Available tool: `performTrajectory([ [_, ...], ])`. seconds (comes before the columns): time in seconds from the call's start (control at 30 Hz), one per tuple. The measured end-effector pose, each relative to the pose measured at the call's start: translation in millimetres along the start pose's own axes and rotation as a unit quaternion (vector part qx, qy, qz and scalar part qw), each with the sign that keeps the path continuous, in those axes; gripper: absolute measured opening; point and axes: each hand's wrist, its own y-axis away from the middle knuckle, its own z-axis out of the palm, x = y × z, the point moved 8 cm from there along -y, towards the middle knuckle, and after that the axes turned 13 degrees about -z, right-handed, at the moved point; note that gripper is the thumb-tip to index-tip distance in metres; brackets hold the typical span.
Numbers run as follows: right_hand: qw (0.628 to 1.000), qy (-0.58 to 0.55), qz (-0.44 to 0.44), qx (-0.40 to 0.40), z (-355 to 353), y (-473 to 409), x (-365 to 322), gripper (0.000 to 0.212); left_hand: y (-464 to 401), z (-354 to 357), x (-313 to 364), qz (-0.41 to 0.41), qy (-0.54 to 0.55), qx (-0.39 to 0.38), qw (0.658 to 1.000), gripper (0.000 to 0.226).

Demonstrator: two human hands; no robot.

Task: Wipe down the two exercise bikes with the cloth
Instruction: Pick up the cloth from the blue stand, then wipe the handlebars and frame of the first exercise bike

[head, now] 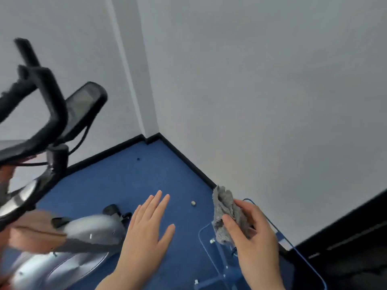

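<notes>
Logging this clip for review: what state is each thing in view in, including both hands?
Left hand: open, fingers straight, holding nothing.
Right hand: grips the cloth.
Cloth: grey, crumpled, off the bike.
Exercise bike: upright, untouched; picture blurred.
Console screen: looks dark.

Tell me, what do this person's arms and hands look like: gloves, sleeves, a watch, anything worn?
Both are bare. The left hand and the right hand wear no gloves, and no rings or markings show on the fingers. Wrists and the visible stretch of forearm carry no sleeve, watch or band up to the bottom edge of the picture. Anything worn higher up the arms is out of view.
</notes>
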Motion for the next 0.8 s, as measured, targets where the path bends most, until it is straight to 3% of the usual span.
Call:
performTrajectory([
  [0.23,0.981,-0.052,-0.111,-0.148,112,9,-78,0.030,66,-105,-66,-0.113,0.009,0.129,0.985,0.069],
  [0.43,0.955,-0.078,-0.173,-0.228,193,53,-134,0.031,116,-173,-128,-0.179,0.045,0.211,0.960,0.065],
  [0.8,0.960,-0.101,-0.178,-0.191,311,121,-199,0.030,147,-262,-254,-0.177,0.053,0.200,0.962,0.060],
])
